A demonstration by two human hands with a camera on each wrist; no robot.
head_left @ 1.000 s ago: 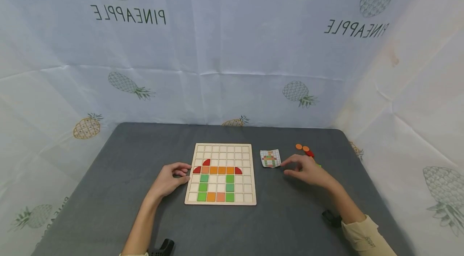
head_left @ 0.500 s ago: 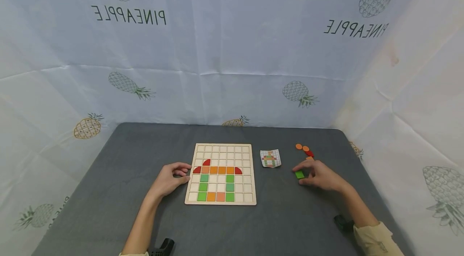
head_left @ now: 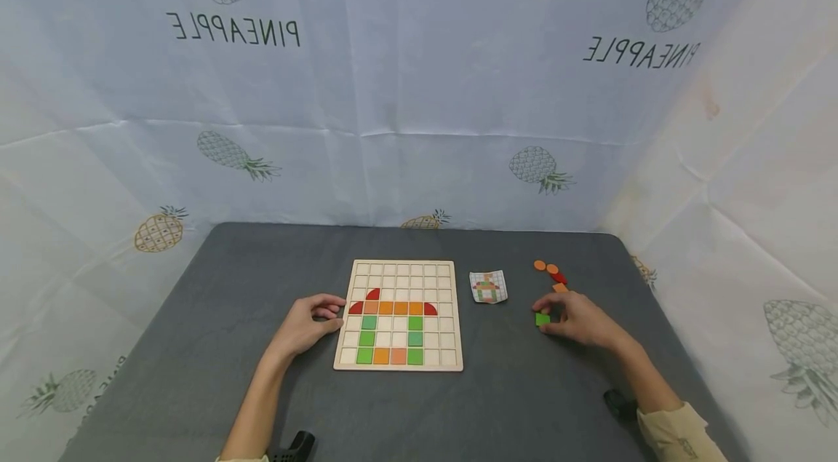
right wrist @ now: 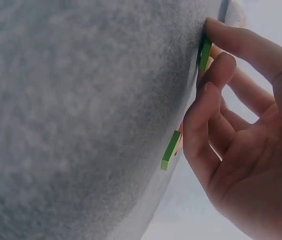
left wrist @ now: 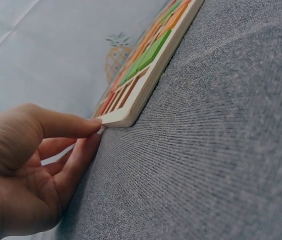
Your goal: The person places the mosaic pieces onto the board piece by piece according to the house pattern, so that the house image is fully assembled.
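A light wooden grid board (head_left: 458,345) lies mid-table, with green, orange, pink and red tiles set in some of its squares. My left hand (head_left: 306,325) is at the board's left edge; in the left wrist view its thumb and fingers (left wrist: 88,129) pinch the rim near a corner. To the right of the board, my right hand (head_left: 577,318) pinches a green square tile (head_left: 542,319) between thumb and finger. That tile (right wrist: 206,54) stands partly hidden by the fingers in the right wrist view, and a second green tile (right wrist: 171,149) lies on the cloth close to the hand.
A small paper card (head_left: 488,287) printed with a coloured grid figure lies between board and right hand. Beyond the right hand are orange discs (head_left: 540,265), a red piece (head_left: 559,278) and an orange tile (head_left: 560,288). Patterned curtains hang behind the dark table (head_left: 281,244).
My right hand has moved right, away from the card, and taken hold of the green tile. Since half a second ago the tile has turned slightly. The left hand has stayed put.
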